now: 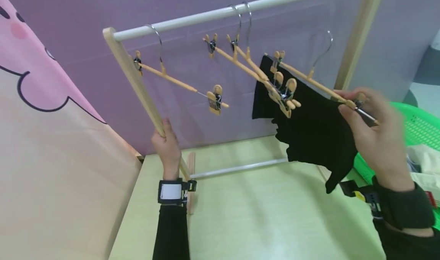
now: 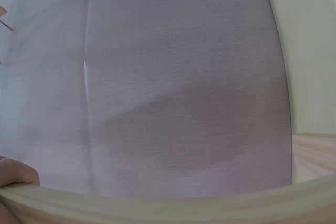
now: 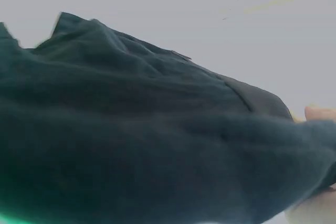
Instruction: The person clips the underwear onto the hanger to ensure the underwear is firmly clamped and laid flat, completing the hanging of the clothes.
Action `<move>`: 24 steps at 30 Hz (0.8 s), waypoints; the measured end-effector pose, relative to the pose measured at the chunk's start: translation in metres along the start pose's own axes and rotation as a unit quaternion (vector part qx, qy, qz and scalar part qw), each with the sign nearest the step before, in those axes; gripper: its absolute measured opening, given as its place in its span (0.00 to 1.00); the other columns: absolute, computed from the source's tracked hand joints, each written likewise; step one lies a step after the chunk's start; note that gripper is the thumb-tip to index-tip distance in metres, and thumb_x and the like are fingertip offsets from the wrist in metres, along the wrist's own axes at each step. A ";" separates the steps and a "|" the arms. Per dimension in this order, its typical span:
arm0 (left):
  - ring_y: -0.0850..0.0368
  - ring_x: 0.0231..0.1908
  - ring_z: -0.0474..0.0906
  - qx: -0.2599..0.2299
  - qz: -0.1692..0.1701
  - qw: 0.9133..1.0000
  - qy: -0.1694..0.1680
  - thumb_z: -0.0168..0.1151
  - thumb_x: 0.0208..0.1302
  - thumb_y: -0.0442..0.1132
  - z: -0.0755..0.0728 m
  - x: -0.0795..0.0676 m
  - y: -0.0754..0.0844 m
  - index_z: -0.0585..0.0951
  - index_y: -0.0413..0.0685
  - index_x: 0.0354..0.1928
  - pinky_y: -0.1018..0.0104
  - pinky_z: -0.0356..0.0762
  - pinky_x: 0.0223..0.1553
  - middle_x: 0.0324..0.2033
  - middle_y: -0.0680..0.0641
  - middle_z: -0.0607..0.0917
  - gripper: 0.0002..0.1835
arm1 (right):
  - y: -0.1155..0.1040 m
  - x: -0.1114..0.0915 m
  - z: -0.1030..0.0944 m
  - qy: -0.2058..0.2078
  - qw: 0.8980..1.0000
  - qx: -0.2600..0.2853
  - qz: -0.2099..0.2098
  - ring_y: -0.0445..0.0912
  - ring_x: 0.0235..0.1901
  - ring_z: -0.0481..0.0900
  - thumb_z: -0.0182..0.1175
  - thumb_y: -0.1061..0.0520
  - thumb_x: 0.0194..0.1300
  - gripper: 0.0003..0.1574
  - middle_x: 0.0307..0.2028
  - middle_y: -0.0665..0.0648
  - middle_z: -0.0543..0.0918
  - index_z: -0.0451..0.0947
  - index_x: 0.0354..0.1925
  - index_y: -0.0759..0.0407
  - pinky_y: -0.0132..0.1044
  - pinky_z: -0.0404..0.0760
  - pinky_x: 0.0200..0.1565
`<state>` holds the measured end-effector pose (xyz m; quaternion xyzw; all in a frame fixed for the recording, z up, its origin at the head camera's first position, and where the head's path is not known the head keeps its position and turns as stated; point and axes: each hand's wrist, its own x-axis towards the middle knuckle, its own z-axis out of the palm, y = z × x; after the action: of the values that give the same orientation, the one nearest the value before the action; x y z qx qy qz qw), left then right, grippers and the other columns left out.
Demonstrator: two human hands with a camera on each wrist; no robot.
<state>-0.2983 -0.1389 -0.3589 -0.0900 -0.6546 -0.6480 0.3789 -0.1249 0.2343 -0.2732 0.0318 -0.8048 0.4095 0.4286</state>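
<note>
My left hand (image 1: 167,143) grips the left wooden post (image 1: 141,88) of a garment rack. In the left wrist view, a bit of that hand (image 2: 17,173) shows around the wood. With my right hand (image 1: 381,134) I hold a wooden clip hanger (image 1: 313,78) near its right end, and its metal hook stands free of the rail. Black clothing (image 1: 313,126) hangs from this hanger's clips, its lower edge ragged in outline. Dark cloth (image 3: 147,129) fills most of the right wrist view and covers much of the hand there.
On the white top rail (image 1: 199,20) hang more clip hangers, one at the left (image 1: 172,78) and two close together (image 1: 247,61) partly before the black clothing. A green basket (image 1: 417,122) with light cloth stands at the right. Below lies a pale green tabletop (image 1: 254,214).
</note>
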 end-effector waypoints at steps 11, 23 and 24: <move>0.67 0.10 0.56 -0.001 -0.006 1.000 0.001 0.52 0.76 0.43 0.003 -0.002 0.004 0.65 0.55 0.17 0.73 0.51 0.10 0.10 0.58 0.63 0.23 | -0.023 0.019 0.003 0.078 0.996 -0.001 -0.038 0.31 0.49 0.79 0.61 0.64 0.69 0.15 0.51 0.49 0.86 0.77 0.51 0.72 0.28 0.74 0.60; 0.67 0.10 0.56 0.005 -0.004 1.000 -0.002 0.52 0.76 0.44 0.003 -0.001 0.001 0.66 0.54 0.18 0.73 0.51 0.10 0.11 0.59 0.63 0.23 | -0.036 0.025 0.005 0.077 0.996 0.003 -0.049 0.35 0.53 0.79 0.58 0.65 0.70 0.14 0.55 0.52 0.84 0.76 0.52 0.70 0.27 0.74 0.58; 0.67 0.10 0.56 0.004 -0.005 1.000 -0.004 0.51 0.76 0.44 0.004 -0.001 0.001 0.66 0.54 0.18 0.73 0.51 0.10 0.11 0.59 0.63 0.23 | -0.037 0.026 0.005 0.075 0.996 0.006 -0.047 0.36 0.53 0.79 0.58 0.64 0.70 0.14 0.55 0.52 0.84 0.76 0.52 0.69 0.27 0.74 0.58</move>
<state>-0.2982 -0.1348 -0.3582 -0.0877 -0.6591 -0.6468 0.3736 -0.1302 0.2144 -0.2328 0.0416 -0.7652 0.3949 0.5068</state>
